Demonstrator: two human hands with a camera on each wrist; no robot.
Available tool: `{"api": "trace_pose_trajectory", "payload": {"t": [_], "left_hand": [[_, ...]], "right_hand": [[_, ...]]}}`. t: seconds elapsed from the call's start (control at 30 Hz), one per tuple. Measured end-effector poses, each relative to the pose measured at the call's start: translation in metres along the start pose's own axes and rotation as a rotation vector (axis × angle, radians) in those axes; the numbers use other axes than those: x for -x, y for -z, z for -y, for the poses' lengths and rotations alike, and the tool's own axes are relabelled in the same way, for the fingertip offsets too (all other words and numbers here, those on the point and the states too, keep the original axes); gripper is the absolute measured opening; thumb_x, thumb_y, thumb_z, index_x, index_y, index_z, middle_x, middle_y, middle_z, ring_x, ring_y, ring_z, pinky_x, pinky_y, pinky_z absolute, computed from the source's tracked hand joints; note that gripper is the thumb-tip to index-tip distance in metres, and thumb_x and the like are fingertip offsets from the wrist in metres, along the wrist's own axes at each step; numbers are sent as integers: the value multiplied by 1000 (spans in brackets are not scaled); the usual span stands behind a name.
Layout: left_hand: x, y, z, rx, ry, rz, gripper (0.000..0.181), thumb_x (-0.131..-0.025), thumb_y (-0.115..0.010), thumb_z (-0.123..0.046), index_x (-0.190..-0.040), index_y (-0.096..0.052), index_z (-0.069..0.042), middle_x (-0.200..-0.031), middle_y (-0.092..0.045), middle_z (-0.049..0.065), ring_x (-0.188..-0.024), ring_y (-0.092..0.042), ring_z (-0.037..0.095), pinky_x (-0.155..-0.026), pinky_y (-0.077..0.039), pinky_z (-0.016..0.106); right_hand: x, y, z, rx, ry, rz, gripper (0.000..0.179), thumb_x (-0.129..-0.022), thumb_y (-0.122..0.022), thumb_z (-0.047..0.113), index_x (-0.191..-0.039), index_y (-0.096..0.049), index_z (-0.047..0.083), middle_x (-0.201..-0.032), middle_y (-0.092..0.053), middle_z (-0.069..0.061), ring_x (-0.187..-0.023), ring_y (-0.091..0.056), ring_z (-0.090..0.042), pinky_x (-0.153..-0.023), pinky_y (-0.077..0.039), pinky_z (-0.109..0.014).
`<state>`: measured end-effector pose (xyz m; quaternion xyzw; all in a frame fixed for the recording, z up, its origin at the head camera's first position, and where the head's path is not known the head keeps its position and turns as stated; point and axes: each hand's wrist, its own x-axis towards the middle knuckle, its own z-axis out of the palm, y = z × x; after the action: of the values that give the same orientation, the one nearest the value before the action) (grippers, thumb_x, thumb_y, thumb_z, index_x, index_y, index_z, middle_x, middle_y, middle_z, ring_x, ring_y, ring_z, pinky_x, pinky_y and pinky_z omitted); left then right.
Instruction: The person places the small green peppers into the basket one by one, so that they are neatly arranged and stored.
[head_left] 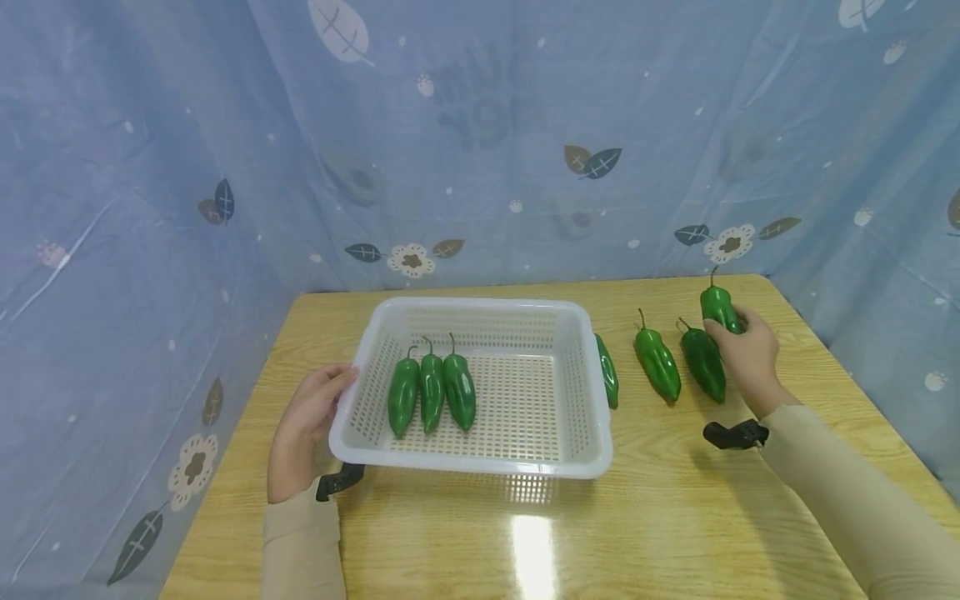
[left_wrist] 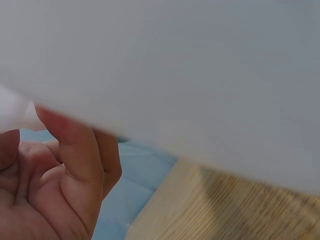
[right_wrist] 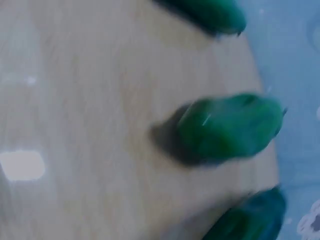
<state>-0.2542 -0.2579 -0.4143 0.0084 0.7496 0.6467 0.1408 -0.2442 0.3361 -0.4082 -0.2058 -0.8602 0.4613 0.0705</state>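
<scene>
A white plastic basket [head_left: 480,463] with slotted sides is on the wooden table, and my left hand [head_left: 311,412] grips its left rim. In the left wrist view, the fingers of that hand [left_wrist: 65,175] bend up against the pale basket wall [left_wrist: 200,90]. Three green peppers [head_left: 432,392] lie side by side in the basket's left half, stems away from me. At the far right, my right hand [head_left: 750,358] holds a green pepper [head_left: 717,307] between thumb and fingers. Directly left of this hand lies a darker green pepper [head_left: 702,362].
Another green pepper [head_left: 657,363] lies between the basket and my right hand. One more pepper [head_left: 608,375] sits against the basket's right side, partly hidden by it. Blue patterned cloth [head_left: 480,167] hangs behind the table [head_left: 637,517] and along both sides.
</scene>
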Motion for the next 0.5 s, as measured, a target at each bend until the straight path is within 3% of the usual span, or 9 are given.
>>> {"api": "trace_pose_trajectory", "payload": {"t": [0.17, 0.33, 0.5], "left_hand": [[0, 0, -1, -1, -3, 1, 52, -101, -46, -31, -133, -41, 9, -101, -66, 2, -86, -68, 10, -74, -58, 34], [-1, 0, 0, 3, -8, 2, 52, -101, -46, -31, -133, -41, 9, -100, -66, 1, -86, -68, 10, -74, -58, 34], [-1, 0, 1, 14, -9, 5, 52, -101, -47, -31, -134, -41, 9, -102, -66, 2, -88, -68, 11, -75, -58, 33]], "right_hand": [[4, -6, 26, -25, 11, 6, 79, -93, -45, 53, -151, -18, 7, -149, -31, -25, -128, -38, -42, -98, -41, -55], [12, -13, 49, -20, 73, 39, 77, -94, -47, 51, -151, -20, 7, -145, -36, -26, -125, -42, -41, -96, -43, -54], [22, -22, 70, -6, 127, 60, 74, -94, -49, 50, -150, -24, 8, -140, -43, -26, -116, -47, -34, -81, -47, -36]]}}
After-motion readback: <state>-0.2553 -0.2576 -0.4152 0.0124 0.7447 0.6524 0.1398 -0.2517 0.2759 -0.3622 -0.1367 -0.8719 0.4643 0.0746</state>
